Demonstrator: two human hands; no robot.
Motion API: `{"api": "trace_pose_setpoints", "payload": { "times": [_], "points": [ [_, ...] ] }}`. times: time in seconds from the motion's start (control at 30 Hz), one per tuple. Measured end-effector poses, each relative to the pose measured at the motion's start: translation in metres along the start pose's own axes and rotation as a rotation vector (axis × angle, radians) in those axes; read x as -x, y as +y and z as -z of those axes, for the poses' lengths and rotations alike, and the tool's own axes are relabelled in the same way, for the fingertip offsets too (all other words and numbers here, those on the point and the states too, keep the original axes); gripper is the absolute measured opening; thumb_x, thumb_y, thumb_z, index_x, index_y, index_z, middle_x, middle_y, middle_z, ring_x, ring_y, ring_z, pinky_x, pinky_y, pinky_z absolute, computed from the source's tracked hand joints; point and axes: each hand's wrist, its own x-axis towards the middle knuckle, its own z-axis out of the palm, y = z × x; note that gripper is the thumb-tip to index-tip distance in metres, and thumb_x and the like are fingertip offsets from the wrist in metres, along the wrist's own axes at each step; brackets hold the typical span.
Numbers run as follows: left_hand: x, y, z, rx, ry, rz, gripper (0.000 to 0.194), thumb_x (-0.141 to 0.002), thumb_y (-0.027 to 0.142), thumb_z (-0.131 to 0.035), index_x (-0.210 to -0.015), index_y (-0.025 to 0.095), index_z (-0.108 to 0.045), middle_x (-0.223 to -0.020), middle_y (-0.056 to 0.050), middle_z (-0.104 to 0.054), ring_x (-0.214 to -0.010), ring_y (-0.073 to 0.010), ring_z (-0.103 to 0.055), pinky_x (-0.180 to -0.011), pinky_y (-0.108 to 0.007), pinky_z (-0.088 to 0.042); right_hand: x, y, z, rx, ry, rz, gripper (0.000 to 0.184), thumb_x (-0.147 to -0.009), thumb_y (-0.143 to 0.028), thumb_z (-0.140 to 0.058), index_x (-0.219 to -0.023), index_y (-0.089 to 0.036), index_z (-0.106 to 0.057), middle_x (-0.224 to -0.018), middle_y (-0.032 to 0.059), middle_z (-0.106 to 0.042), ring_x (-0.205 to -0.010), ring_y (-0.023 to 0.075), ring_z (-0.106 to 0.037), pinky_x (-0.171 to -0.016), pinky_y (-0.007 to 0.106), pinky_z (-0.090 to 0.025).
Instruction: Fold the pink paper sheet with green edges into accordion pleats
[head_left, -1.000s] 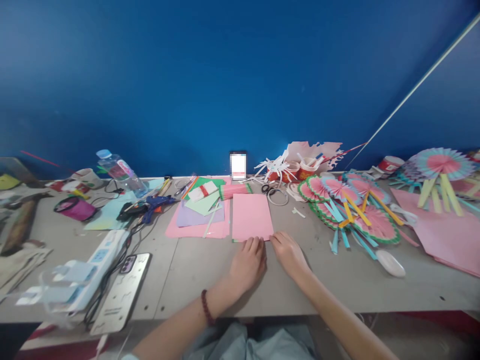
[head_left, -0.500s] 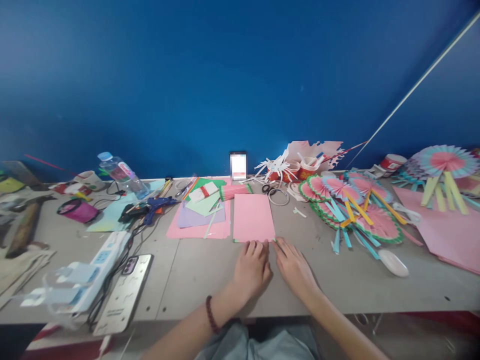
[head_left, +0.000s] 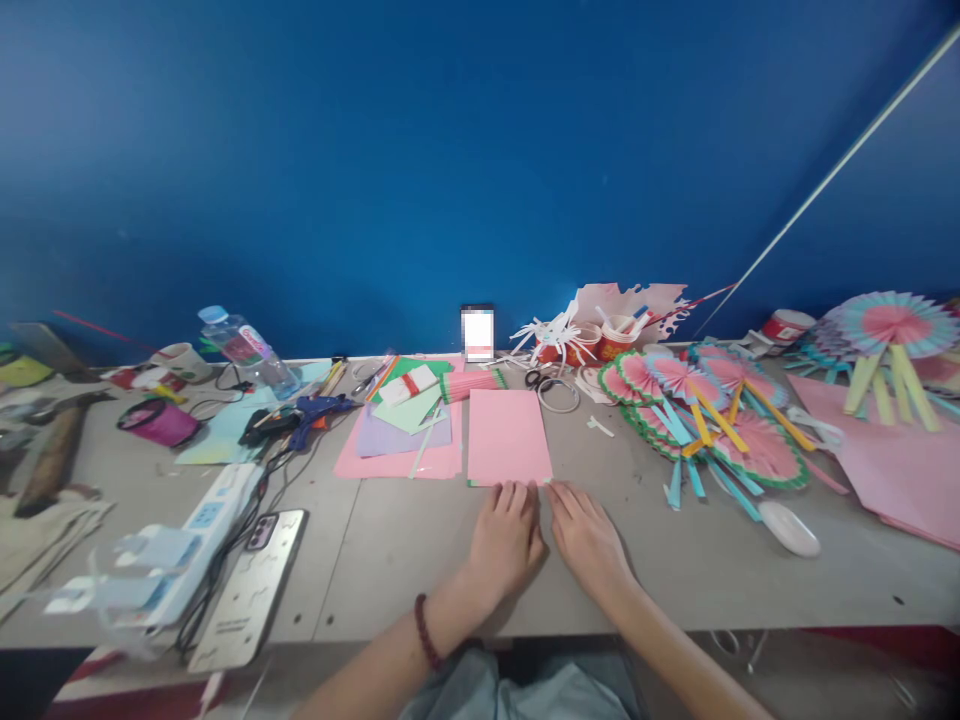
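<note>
A pink paper sheet (head_left: 508,434) lies flat on the grey table (head_left: 420,560) in front of me. My left hand (head_left: 507,540) rests palm down just below its near edge, fingers together and stretched, fingertips touching the paper's edge. Beside it, my right hand (head_left: 586,535) lies flat with its fingertips at the sheet's near right corner. Neither hand holds anything. A dark bead bracelet (head_left: 425,630) is on my left wrist.
Left of the sheet lie more coloured papers (head_left: 397,435), a glue gun (head_left: 300,415), a power strip (head_left: 202,520), a phone (head_left: 251,585) and a water bottle (head_left: 244,348). Folded paper fans (head_left: 705,415) and a white spoon (head_left: 787,525) lie right. Scissors (head_left: 536,377), cups (head_left: 600,340) stand behind.
Both hands have drawn slightly closer together at the pink sheet's near edge; the view shifted a little. The sheet has not visibly moved.
</note>
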Motion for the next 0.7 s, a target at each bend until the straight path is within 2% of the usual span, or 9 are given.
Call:
{"api": "trace_pose_setpoints", "payload": {
  "times": [0.1,0.2,0.37,0.5,0.7],
  "points": [
    [-0.001,-0.001,-0.002,0.021,0.004,-0.034,0.054,-0.086,0.017,-0.046,-0.139,0.012,-0.049,-0.135,-0.015,-0.060,-0.128,-0.0284,-0.053,-0.112,-0.046,-0.041,-0.002,-0.001,0.003,0.048,-0.003,0.020,0.044,-0.083,-0.006,-0.045,-0.116,-0.024,-0.069,-0.109,0.0105,-0.076,-0.103,0.0261,-0.069,-0.087,0.040,-0.058],
    [-0.002,-0.001,-0.002,0.054,-0.003,-0.044,0.053,-0.086,0.015,-0.046,-0.139,0.011,-0.050,-0.132,-0.015,-0.062,-0.126,-0.0279,-0.055,-0.113,-0.043,-0.042,-0.002,-0.001,0.004,0.043,0.008,0.034,0.044,-0.083,-0.006,-0.045,-0.117,-0.021,-0.067,-0.110,0.0112,-0.075,-0.104,0.0261,-0.068,-0.087,0.039,-0.057],
    [-0.004,0.000,0.001,0.069,0.026,-0.040,0.055,-0.085,0.013,-0.048,-0.140,0.013,-0.051,-0.126,-0.016,-0.065,-0.121,-0.0305,-0.058,-0.111,-0.043,-0.045,-0.002,-0.002,0.007,0.022,-0.021,0.024,0.045,-0.083,-0.006,-0.045,-0.121,-0.019,-0.065,-0.110,0.0108,-0.074,-0.101,0.0261,-0.068,-0.086,0.040,-0.056],
    [-0.003,-0.001,0.004,0.076,0.018,-0.038,0.056,-0.085,0.012,-0.047,-0.141,0.016,-0.050,-0.127,-0.014,-0.065,-0.121,-0.0294,-0.059,-0.109,-0.045,-0.048,-0.007,-0.006,0.011,0.041,-0.055,0.019,0.042,-0.082,-0.004,-0.048,-0.117,-0.019,-0.067,-0.108,0.0113,-0.075,-0.099,0.0267,-0.068,-0.085,0.041,-0.054],
    [-0.001,-0.001,0.006,0.058,0.004,-0.019,0.053,-0.086,0.012,-0.045,-0.139,0.014,-0.052,-0.132,-0.014,-0.064,-0.124,-0.0283,-0.057,-0.114,-0.045,-0.044,-0.008,-0.010,0.016,0.042,-0.050,-0.020,0.038,-0.083,-0.005,-0.053,-0.113,-0.022,-0.069,-0.108,0.0099,-0.075,-0.099,0.0258,-0.066,-0.088,0.040,-0.048]
  ]
}}
